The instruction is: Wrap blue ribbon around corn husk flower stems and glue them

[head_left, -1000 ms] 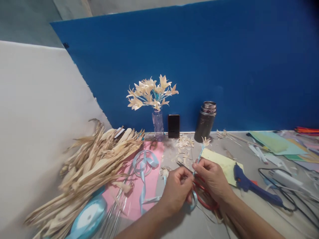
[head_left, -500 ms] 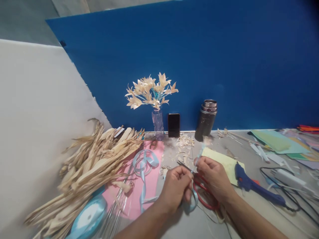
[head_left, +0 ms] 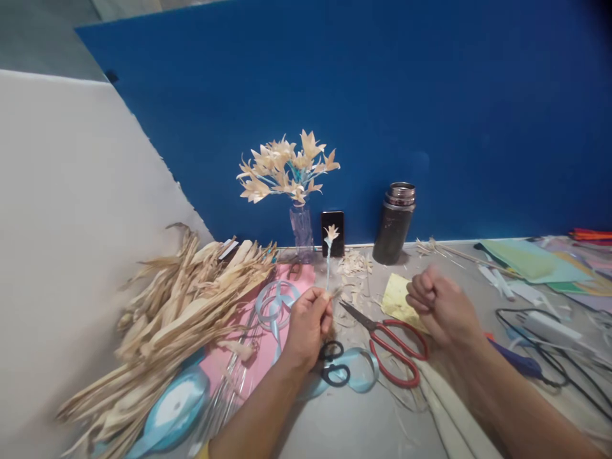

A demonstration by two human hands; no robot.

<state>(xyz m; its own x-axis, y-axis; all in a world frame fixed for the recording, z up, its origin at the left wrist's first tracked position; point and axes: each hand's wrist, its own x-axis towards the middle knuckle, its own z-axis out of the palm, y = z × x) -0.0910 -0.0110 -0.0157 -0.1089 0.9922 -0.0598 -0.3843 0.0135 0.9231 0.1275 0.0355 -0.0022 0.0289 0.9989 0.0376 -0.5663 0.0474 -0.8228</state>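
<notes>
My left hand (head_left: 307, 324) pinches the lower end of a thin blue-wrapped stem with a small cream husk flower (head_left: 329, 234) at its top, held upright. My right hand (head_left: 437, 305) hovers apart to the right, fingers curled into a loose fist with nothing in it, above a yellow paper (head_left: 396, 299). Red-handled scissors (head_left: 389, 344) lie on the table between the hands. Small black-handled scissors (head_left: 332, 364) lie just below my left hand on a loop of light blue ribbon (head_left: 361, 376).
A clear vase of cream husk flowers (head_left: 291, 172), a dark phone (head_left: 333, 224) and a metal flask (head_left: 394, 223) stand by the blue board. A dried husk pile (head_left: 176, 306) and a ribbon roll (head_left: 174, 408) lie left. A blue glue gun (head_left: 516, 363) and cables lie right.
My hands have separated. The left hand has carried the flower stem left and stood it upright; the right hand let go and moved right. The scissors are now uncovered.
</notes>
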